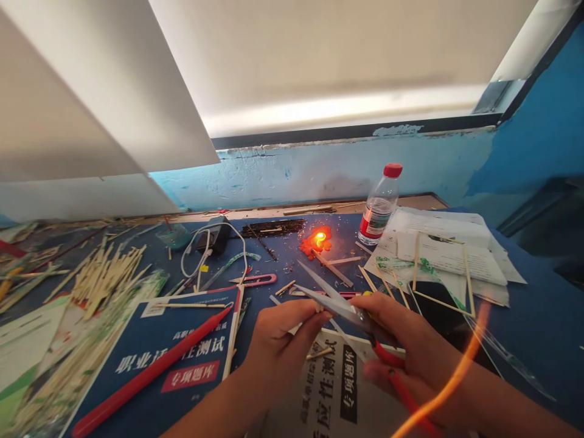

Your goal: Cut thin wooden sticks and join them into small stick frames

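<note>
My left hand (285,337) is closed in a pinch on a small pale wooden stick (319,309), of which just a short end shows. My right hand (413,340) grips red-handled scissors (340,306), their blades spread apart and pointing away to the left. The lower blade passes right by the left fingertips and the stick end. Both hands hover over a grey book (326,389) with black Chinese print. Left of them, a red pen-like tool (155,374) with a hooked tip lies across a blue book (132,398).
A small flame (320,237) burns on red wax (306,244) behind the hands. Right of it stands a water bottle (378,210). A thin stick frame (468,277) rests over papers (493,243) and a black phone (440,310). Bundled sticks (107,274) lie left. A blurred orange cord (449,383) crosses the foreground.
</note>
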`<state>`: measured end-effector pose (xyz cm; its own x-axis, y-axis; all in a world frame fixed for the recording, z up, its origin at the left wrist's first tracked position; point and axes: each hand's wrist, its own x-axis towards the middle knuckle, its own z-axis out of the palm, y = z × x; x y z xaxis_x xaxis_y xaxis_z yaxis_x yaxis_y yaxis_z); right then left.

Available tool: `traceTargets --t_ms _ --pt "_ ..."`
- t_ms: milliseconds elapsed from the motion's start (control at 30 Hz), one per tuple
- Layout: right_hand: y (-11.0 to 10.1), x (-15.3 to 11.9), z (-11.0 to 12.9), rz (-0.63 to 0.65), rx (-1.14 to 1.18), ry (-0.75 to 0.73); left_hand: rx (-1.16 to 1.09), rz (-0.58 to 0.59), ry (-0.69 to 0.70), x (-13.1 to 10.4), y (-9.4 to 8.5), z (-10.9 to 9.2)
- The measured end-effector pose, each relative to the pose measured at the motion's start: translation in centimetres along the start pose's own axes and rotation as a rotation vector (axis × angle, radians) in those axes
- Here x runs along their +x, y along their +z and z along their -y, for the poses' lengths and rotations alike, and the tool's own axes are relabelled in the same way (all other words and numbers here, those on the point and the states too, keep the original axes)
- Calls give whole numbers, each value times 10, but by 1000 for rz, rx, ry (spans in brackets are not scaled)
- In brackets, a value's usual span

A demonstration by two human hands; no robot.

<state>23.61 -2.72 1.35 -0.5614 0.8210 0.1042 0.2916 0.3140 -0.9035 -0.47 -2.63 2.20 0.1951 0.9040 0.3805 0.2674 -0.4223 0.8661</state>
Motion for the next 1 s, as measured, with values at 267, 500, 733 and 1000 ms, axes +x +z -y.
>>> traceTargets --t_ms 267,500,733,1000 --pt "0 -3 2 -8 -10 18 -24 54 12 -5 -1 10" --pt "-2 -2 4 -32 -110 -26 -48 76 10 -7 -1 15" --pt "-2 -2 9 -55 -36 15 -21 64 21 -5 -1 7" --pt "1 -2 8 25 289 118 -363 14 -154 -16 9 9"
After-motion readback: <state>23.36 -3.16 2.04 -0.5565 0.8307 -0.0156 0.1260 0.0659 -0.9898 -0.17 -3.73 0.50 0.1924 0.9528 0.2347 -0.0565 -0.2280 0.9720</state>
